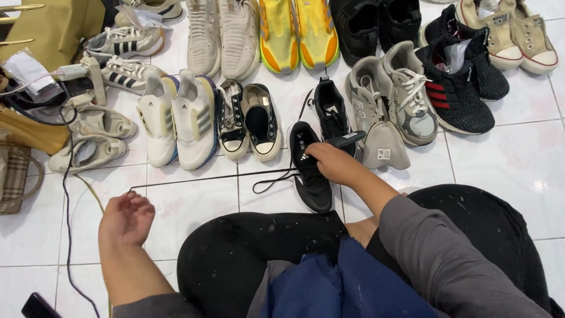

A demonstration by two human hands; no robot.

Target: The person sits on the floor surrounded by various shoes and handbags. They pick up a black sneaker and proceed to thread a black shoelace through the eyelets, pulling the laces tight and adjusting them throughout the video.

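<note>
A black sneaker (311,176) lies on the white tile floor just in front of my knees. My right hand (334,162) rests on its tongue and grips the shoe there. A long black shoelace (206,178) runs from the shoe leftward across the tiles. Its far end is pinched in my left hand (126,217), which is pulled out to the left, so the lace is drawn taut. The matching black sneaker (331,112) lies just behind the first one.
Several pairs of shoes fill the floor behind: white sneakers (179,118), black-and-white canvas shoes (250,121), yellow runners (297,32), grey trainers (391,97), black knit shoes (462,82). Bags (35,29) and a cable (66,194) lie at left. My black-clad legs (259,253) fill the foreground.
</note>
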